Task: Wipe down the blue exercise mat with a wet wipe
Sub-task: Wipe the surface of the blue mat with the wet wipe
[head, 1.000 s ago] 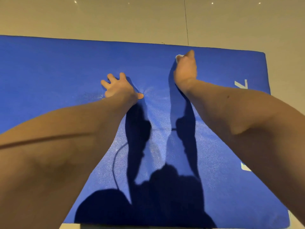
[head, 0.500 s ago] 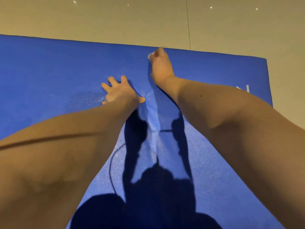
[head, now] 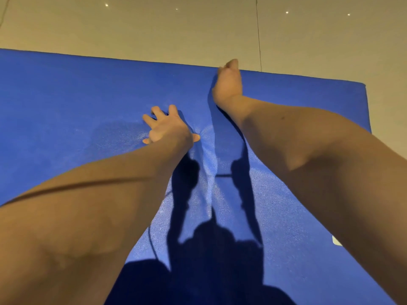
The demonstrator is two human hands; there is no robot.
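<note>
Two hands: left hand [head: 167, 126] spread wide, flat on blue mat [head: 66, 95], frame centre; right hand [head: 228, 84] bunched at mat's far edge, upper centre, contents hidden. One mat, on floor [head: 154, 29].

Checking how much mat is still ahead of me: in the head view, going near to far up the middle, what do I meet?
Person's shadow on the blue mat → left hand, fingers spread on the mat → right hand at the mat's far edge → beige floor.

Blue exercise mat [head: 66, 89], spread flat, textured surface, darker patch left of centre
</note>
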